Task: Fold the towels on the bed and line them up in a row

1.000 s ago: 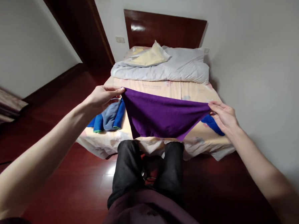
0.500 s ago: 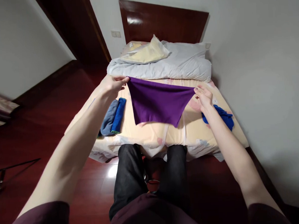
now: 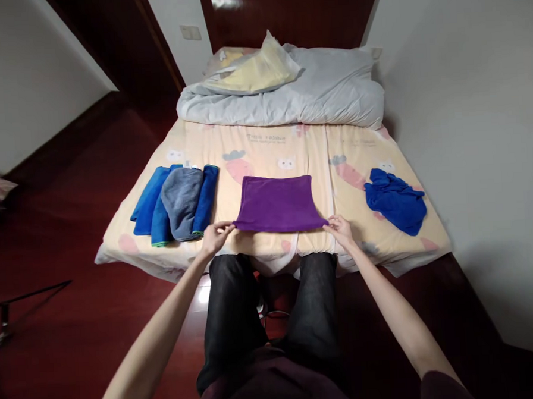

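Purple cloth (image 3: 275, 204), stretched in mid-air moments ago, now lies on the bed (image 3: 291, 150) between rolled towels (image 3: 207, 198) and a crumpled blue cloth (image 3: 396, 203); we judge its laying-out nearly done. Our left hand (image 3: 216, 238) and right hand (image 3: 341, 231) pinch its near corners, thumbs against fingers. We note a roughly rectangular piece, near edge taut, sides bowing inward, largely smooth.

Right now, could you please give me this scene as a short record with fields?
Left hand: pinching the purple cloth at its near left corner
Right hand: pinching its near right corner
Surface: patterned bed sheet, purple cloth spread over it
To the left: gray cloth among blue cloths
To the right: crumpled blue cloth
Far end: pale quilt, yellowish item on top
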`<state>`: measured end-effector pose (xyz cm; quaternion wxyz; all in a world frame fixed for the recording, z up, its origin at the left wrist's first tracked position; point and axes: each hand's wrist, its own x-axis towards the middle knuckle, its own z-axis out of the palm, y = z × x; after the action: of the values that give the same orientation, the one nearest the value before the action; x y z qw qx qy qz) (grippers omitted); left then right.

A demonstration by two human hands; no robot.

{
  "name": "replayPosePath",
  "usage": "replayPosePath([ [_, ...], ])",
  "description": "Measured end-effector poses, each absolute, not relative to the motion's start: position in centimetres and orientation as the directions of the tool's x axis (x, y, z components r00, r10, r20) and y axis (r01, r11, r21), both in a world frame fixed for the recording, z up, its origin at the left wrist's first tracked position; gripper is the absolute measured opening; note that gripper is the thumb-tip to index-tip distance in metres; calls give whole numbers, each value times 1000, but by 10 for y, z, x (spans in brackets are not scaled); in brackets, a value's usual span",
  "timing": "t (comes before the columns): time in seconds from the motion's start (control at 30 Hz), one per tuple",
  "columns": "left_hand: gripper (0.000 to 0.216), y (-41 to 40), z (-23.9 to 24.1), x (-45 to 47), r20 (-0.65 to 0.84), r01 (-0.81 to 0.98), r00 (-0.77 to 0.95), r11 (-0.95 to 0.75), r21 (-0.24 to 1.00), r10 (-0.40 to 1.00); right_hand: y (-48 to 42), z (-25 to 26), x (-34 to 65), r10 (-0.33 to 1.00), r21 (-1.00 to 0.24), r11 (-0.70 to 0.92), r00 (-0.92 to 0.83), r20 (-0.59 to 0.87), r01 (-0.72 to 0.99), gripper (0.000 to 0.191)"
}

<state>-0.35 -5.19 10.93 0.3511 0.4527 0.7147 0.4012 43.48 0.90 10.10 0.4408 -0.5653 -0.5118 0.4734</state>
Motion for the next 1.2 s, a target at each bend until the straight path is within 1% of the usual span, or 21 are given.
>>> replayPosePath([
  [0.07,49,-64,84,4,-327,319,-288,412,853,900,-4,75,437,982,-959,-187,5,-191,212,50],
  [0.1,51,-68,76,7,-394,279,-264,461,843,880,-8,65,437,972,-949,-230,-5,-237,215,52],
  [0.17,56,-71,64,11,-450,211,-262,506,836,854,-10,50,438,955,-938,-293,-2,-298,185,53],
  [0.27,55,-67,57,14,-429,236,-327,512,826,842,-7,41,437,948,-934,-318,67,-312,159,49],
  [0.37,47,-63,55,13,-406,303,-347,511,804,845,-5,41,436,941,-923,-336,116,-319,186,48],
  [0.53,38,-69,46,4,-385,380,-338,499,779,859,-12,36,444,910,-894,-409,153,-385,185,60],
  [0.7,38,-82,36,-11,-400,427,-300,497,756,866,-23,31,454,919,-900,-395,90,-384,187,59],
  [0.8,42,-76,34,-18,-391,479,-242,460,748,888,-22,33,454,906,-885,-421,42,-422,198,58],
  [0.93,50,-40,36,-24,-388,487,-181,425,763,904,1,34,447,878,-859,-473,19,-479,195,59],
  [1.03,52,3,38,-29,-402,476,-196,445,759,894,34,32,439,877,-861,-478,37,-480,171,61],
  [1.2,54,84,37,-36,-426,343,-253,492,800,869,112,32,426,891,-872,-453,124,-437,183,60],
])
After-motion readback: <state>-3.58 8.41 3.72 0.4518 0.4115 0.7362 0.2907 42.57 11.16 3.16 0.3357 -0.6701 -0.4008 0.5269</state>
